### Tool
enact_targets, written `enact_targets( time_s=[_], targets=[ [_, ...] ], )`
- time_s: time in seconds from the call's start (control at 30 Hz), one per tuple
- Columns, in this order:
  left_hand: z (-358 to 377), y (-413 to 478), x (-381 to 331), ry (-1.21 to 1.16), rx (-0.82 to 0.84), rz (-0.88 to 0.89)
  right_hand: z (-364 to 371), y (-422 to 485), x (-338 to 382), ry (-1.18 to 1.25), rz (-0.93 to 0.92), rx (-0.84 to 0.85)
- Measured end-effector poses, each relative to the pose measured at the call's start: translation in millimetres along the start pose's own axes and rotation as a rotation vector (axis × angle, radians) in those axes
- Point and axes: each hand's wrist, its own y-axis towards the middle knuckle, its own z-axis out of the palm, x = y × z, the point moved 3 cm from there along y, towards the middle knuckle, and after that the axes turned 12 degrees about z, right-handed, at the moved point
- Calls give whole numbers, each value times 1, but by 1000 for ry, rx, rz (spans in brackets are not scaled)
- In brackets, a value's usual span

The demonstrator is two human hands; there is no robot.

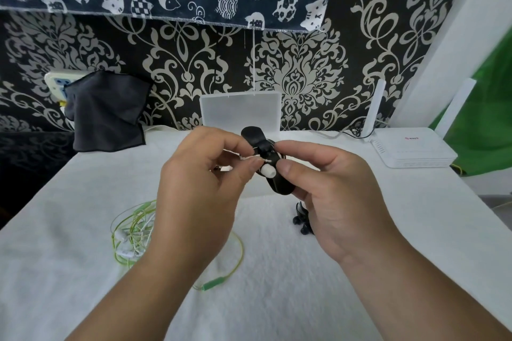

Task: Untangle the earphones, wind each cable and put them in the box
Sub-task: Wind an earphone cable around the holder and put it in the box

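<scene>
Above the white table my right hand (327, 188) grips a black cable winder (278, 180) with a white earphone cable wound on it. My left hand (202, 174) pinches the white earphone plug (267, 171) against the winder. On the cloth at the left lies a loose tangle of green and white earphones (133, 230), with a green plug (213, 284) nearer me. A black pair of earphones (300, 219) lies below my right hand, partly hidden. The translucent white box (241, 112) stands against the wall behind my hands.
A white cloth covers the table (83, 285). A dark grey cloth (108, 113) hangs over a wall socket at the back left. A white router (410, 152) with upright antennas sits at the back right. Patterned wallpaper rises behind.
</scene>
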Motion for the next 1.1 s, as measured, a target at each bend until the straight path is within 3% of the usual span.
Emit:
enact_targets(
  time_s=[0.2,0.47,0.73,0.97,1.1],
  targets=[
    [-2,0,2,-137,6,-7,-3,4,1,35,21,40],
    [-1,-1,-5,85,27,139,2,2,1,-13,-21,112],
    [4,-6,-2,-149,22,-115,5,-1,-1,-40,-18,53],
    [6,-6,-7,-120,39,-59,2,-7,5,-254,-42,-29],
    [4,-7,-8,-108,43,-44,5,-9,8,-249,-63,-11]
  ],
)
